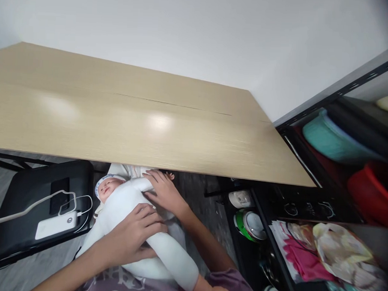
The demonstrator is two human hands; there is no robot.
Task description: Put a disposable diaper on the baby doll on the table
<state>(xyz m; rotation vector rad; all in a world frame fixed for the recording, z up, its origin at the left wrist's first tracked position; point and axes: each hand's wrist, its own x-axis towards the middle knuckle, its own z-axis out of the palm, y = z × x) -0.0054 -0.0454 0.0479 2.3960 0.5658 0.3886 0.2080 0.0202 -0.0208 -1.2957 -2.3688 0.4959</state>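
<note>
A baby doll [135,228] in a white suit and a white cap lies across my lap, just below the front edge of the wooden table [118,116]. Its head points to the upper left and one bare foot shows at the bottom. My left hand [135,239] rests on the doll's middle, fingers curled over the white cloth. My right hand [161,191] lies on the doll's chest and shoulder with its fingers stretched out flat. The doll's small hand shows just above my right fingers.
A black chair [24,206] at the left carries a white power bank [56,226] with a white cable. A black metal shelf [307,210] at the right holds bowls, folded cloths, a teal tub and a red tub.
</note>
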